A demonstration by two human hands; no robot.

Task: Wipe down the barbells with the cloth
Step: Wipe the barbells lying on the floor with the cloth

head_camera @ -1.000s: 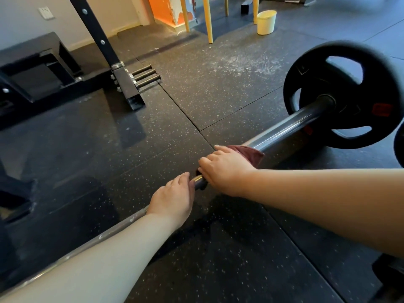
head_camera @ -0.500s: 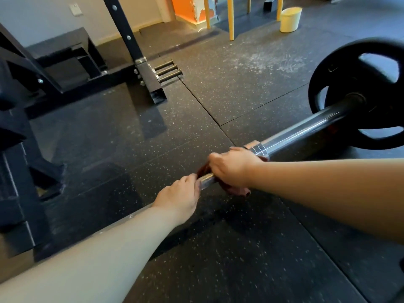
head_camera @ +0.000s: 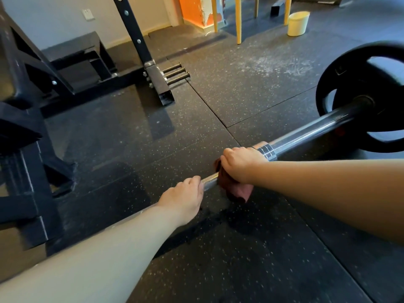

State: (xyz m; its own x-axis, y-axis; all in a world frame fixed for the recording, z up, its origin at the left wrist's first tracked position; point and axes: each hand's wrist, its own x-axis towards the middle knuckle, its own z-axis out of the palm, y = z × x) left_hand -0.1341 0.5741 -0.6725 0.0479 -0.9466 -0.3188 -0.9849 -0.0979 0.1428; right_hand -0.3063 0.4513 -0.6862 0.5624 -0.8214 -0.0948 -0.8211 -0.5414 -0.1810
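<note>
Hands: left point(head_camera: 183, 199) seemingly grips barbell point(head_camera: 306, 136); right point(head_camera: 240, 165) clamps cloth point(head_camera: 237, 191).

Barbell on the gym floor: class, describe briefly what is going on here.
A person is wiping the barbell, which rests on the rubber floor. The right hand grips a dark red cloth around the bar; the left hand holds the bare bar beside it. A black weight plate sits at the far end.
</note>
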